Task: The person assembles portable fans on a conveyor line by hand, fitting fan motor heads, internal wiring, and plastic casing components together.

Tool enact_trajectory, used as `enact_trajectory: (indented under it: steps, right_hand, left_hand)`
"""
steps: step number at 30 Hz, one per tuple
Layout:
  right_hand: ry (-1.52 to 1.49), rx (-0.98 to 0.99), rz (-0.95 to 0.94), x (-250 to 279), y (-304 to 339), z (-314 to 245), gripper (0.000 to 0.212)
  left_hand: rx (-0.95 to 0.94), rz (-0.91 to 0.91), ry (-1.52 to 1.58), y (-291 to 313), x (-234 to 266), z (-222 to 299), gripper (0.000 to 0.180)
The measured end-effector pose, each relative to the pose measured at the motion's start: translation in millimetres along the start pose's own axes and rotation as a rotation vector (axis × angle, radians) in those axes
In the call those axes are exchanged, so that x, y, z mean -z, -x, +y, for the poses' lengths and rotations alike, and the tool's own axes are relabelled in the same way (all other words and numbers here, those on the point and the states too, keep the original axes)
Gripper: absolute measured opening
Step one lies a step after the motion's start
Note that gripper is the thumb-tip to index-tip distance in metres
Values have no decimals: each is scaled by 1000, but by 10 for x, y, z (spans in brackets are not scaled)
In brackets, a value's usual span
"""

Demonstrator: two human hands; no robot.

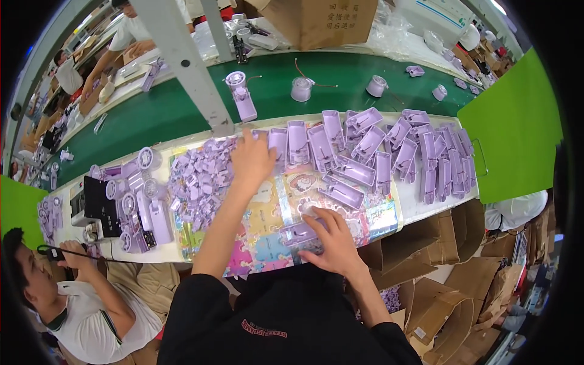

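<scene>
My right hand [331,240] grips a light-purple plastic housing shell [297,233] low over the near part of the mat, its fingers on the far side and thumb on the near side. Further off and to the left, my left hand [252,159] reaches over the table with fingers apart. It lies between a heap of small purple plastic parts [204,179] and a row of open purple shells [298,140]. Its fingertips are near the leftmost shell of the row; I see nothing held in them.
A colourful patterned mat [267,246] covers the work table. Behind runs a green conveyor belt [340,82] carrying purple fan units [240,97]. A metal post [188,67] stands at the table's far edge. Assembled units [152,210] lie left, beside a seated person [91,310]. Cardboard boxes [438,310] stand right.
</scene>
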State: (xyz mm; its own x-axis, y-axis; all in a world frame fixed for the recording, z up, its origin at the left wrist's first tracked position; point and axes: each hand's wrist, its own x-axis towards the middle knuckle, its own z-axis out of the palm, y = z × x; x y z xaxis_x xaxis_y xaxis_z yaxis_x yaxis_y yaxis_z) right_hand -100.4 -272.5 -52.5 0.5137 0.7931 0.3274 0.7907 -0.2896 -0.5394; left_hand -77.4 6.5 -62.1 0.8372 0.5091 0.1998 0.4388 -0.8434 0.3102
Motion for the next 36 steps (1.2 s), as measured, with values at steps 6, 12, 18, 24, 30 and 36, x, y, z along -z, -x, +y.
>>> enact_trajectory:
  steps: [6,12,18,24,30,36]
  right_hand:
    - [153,-233,-1,-258,70,-23,61]
    - [18,-340,83,-543,-302,-368,49]
    - [-197,-284,97,-523,-987,-430,25]
    - [81,8,-233,-807,-1300,-577,51]
    - [215,-15,-101,-1008,-1271,-553,42]
    - [-105,-315,320,-442,-872,-434,48]
  left_hand:
    - [-187,350,295,705,304,220,29]
    - [-135,235,545,1698,237,132,31]
    - [-226,107,495,1799,-11,-241,43]
    - [-333,127,502,1843,-126,-289,41]
    - [-378,101,523,1829,-89,-309,42]
    - [-304,109,507,1741,-10,-187,35]
